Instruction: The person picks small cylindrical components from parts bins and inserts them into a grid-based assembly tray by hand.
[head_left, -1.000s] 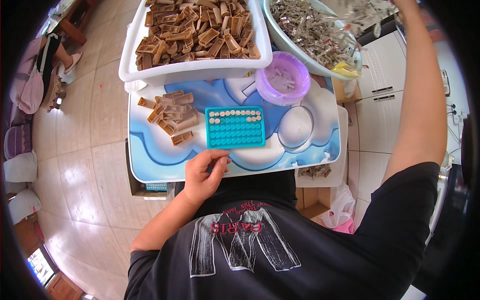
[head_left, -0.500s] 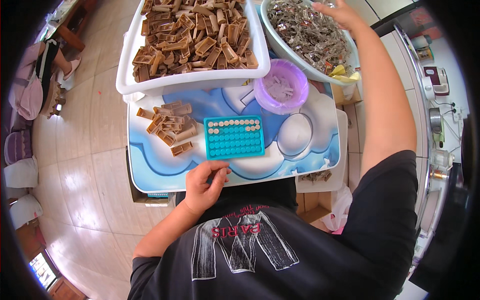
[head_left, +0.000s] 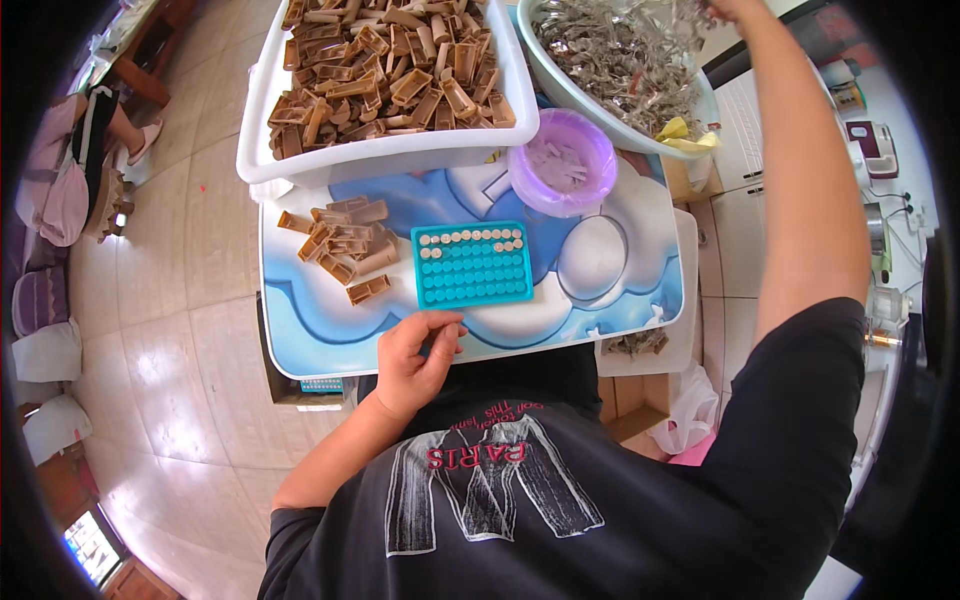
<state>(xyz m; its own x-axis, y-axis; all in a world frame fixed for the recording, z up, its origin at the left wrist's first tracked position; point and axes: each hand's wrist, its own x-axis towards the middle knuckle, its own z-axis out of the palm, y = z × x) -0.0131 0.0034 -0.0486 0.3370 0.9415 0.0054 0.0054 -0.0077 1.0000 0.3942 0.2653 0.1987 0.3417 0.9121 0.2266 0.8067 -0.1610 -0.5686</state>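
On the blue-and-white tray table (head_left: 330, 330), a teal grid holder (head_left: 472, 264) sits near the middle, its top rows partly filled with small pale round pieces. Just left of the holder lies a loose heap of brown clip-shaped pieces (head_left: 345, 250), touching one another. Beyond the holder, toward the far edge, a white bin (head_left: 300, 165) is piled with many more of the same brown pieces. Right of that bin and just beyond the holder's far right corner stands a round purple bowl (head_left: 563, 173) with a few pale bits inside. Farther out, a pale blue basin (head_left: 610, 115) holds a mass of small grey metal parts (head_left: 620, 50).

The left hand (head_left: 415, 360) rests at the table's near edge, just short of the holder, fingers curled loosely inward and holding nothing that I can see. The right hand (head_left: 725, 10) reaches far out over the basin at the picture's upper rim; it is mostly cut off, so I cannot tell how its fingers stand.
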